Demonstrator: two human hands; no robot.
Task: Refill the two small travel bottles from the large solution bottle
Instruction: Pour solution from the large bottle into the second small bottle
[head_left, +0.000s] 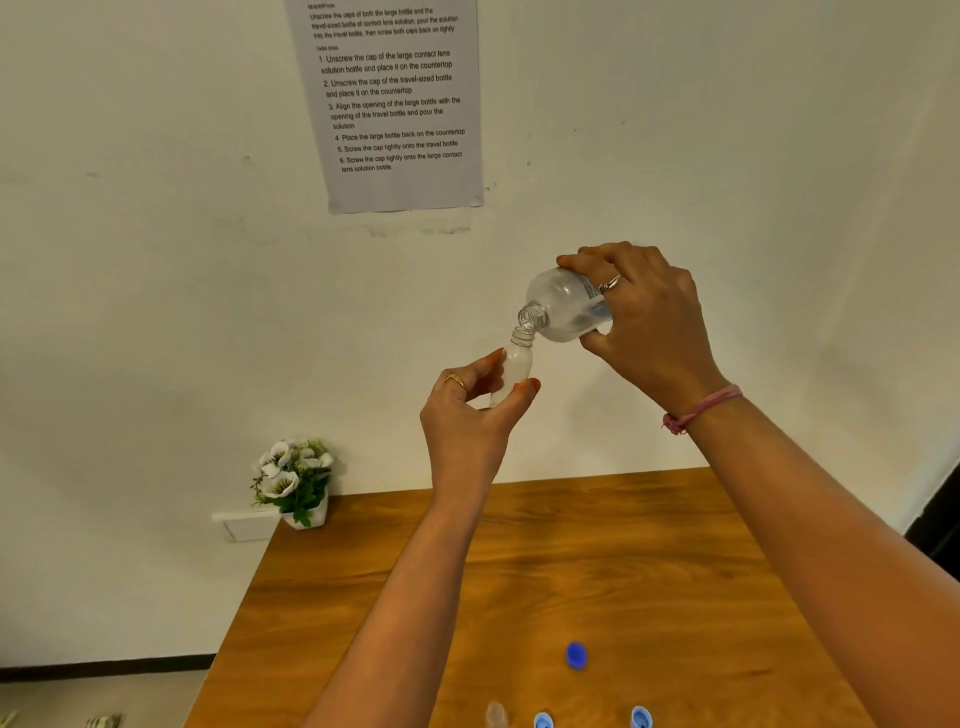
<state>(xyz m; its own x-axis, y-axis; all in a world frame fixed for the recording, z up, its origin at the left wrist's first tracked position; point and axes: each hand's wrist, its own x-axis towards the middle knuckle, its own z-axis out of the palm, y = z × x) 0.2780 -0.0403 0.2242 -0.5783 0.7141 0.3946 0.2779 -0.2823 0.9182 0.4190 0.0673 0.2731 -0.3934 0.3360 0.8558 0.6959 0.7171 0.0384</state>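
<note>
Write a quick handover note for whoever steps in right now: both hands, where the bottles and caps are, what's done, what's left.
Left hand: pinches a small travel bottle, uncapped, held up over the wooden table.
Right hand: grips the large solution bottle, tipped, its mouth at the travel bottle's opening.
On the table: dark blue cap, two light blue caps, and what looks like the second travel bottle at the frame's bottom edge.
Done: all caps off; pour into the first bottle lined up. Fill level cannot be judged.
Left: finish this pour, fill the second bottle, recap all three.
</note>
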